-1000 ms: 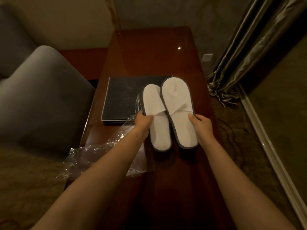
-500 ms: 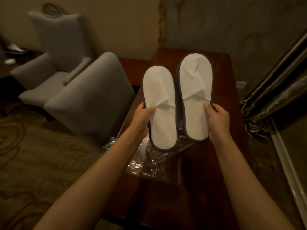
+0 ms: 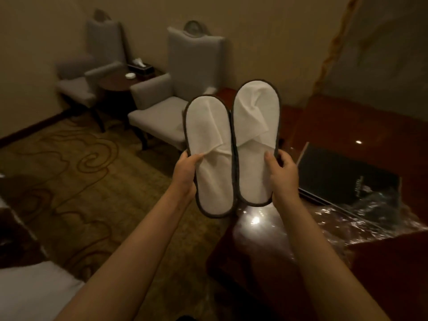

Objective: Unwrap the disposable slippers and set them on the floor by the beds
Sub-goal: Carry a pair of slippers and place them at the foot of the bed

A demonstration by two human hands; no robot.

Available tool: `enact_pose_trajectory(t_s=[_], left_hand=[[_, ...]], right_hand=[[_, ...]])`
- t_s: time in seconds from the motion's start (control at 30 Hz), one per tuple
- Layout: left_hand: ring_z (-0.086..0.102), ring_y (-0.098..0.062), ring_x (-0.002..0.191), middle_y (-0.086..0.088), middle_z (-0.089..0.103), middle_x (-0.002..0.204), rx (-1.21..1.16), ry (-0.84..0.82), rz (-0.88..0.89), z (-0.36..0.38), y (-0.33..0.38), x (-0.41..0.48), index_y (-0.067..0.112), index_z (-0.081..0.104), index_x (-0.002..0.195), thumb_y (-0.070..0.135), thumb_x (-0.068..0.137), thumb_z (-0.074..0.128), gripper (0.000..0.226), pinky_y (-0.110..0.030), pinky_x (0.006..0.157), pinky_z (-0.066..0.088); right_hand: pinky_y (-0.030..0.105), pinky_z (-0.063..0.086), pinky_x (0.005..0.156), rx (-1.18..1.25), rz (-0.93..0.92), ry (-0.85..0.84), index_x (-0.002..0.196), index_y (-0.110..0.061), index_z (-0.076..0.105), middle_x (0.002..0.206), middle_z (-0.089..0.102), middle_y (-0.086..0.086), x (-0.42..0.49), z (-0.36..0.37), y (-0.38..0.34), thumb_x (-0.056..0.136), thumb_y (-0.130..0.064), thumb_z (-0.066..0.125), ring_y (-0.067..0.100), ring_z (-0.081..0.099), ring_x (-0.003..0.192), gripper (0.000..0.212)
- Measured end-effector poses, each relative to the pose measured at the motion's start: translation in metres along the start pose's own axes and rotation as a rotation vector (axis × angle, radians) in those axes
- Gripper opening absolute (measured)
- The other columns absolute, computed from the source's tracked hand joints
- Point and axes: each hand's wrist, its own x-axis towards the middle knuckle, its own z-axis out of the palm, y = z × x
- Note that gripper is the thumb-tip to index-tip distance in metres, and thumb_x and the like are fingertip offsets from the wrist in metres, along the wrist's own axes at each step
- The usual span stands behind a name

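Two flat white disposable slippers with dark grey edging are held up side by side in the air, tops facing me. My left hand (image 3: pixel 186 173) grips the left slipper (image 3: pixel 209 144) at its outer edge, thumb on the upper. My right hand (image 3: pixel 281 176) grips the right slipper (image 3: pixel 254 126) the same way. Both are out of their wrapping. The crumpled clear plastic wrapper (image 3: pixel 361 218) lies on the dark wooden desk (image 3: pixel 324 117) at the right. A white bed corner (image 3: pixel 30 290) shows at the bottom left.
A black folder (image 3: pixel 342 179) lies on the desk beside the wrapper. Two grey armchairs (image 3: pixel 176 93) flank a small round table (image 3: pixel 120 82) with a tissue box against the far wall. Patterned carpet (image 3: pixel 76 172) spreads between the bed and the chairs.
Both hands have lifted the slippers off the desk and carried them leftward as my view swung left, bringing the armchairs, the carpet and the bed corner into sight.
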Motion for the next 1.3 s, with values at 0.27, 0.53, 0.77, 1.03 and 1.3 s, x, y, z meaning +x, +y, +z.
enact_pose_trajectory(t_s=[0.27,0.53,0.77,1.03,1.3], left_hand=[[0.062,-0.028,0.106,-0.014,0.060,0.125,-0.022,0.244,0.060,-0.173,0.044,0.011,0.008,0.044,0.133,0.019,0.088,0.059,0.049,-0.041,0.086,0.053],[0.055,-0.032,0.117,-0.017,0.047,0.140,-0.087,0.506,0.049,-0.301,0.073,0.020,0.005,0.023,0.145,0.018,0.088,0.060,0.069,-0.048,0.097,0.048],[0.056,-0.022,0.097,-0.007,0.049,0.126,-0.170,0.631,0.072,-0.361,0.085,0.062,0.007,0.016,0.146,0.017,0.088,0.061,0.074,-0.036,0.080,0.048],[0.056,-0.029,0.110,-0.015,0.051,0.135,-0.230,0.782,0.043,-0.447,0.110,0.149,0.007,0.032,0.141,0.015,0.088,0.059,0.060,-0.040,0.087,0.049],[0.059,-0.029,0.106,-0.013,0.058,0.125,-0.335,0.935,0.002,-0.529,0.129,0.205,0.009,0.044,0.133,0.017,0.089,0.059,0.047,-0.042,0.090,0.050]], right_hand=[[0.029,0.051,0.076,0.024,0.070,-0.238,0.109,-0.020,0.056,0.097,0.060,-0.006,-0.044,0.168,0.021,0.092,-0.030,0.051,0.013,0.058,0.091,0.021],[0.027,0.048,0.066,-0.079,0.123,-0.414,0.109,-0.015,0.058,0.100,0.061,0.001,-0.066,0.303,0.037,0.091,-0.032,0.053,0.014,0.059,0.087,0.025],[0.031,0.050,0.071,-0.157,0.162,-0.553,0.108,-0.015,0.060,0.098,0.062,0.000,-0.038,0.395,0.052,0.090,-0.034,0.052,0.015,0.059,0.088,0.027],[0.047,0.050,0.089,-0.257,0.143,-0.732,0.110,-0.010,0.060,0.108,0.062,0.013,0.020,0.530,0.082,0.091,-0.033,0.051,0.027,0.059,0.097,0.031],[0.032,0.044,0.068,-0.301,0.148,-0.950,0.094,-0.019,0.057,0.086,0.057,-0.003,0.047,0.666,0.103,0.090,-0.032,0.053,0.014,0.054,0.079,0.015]])
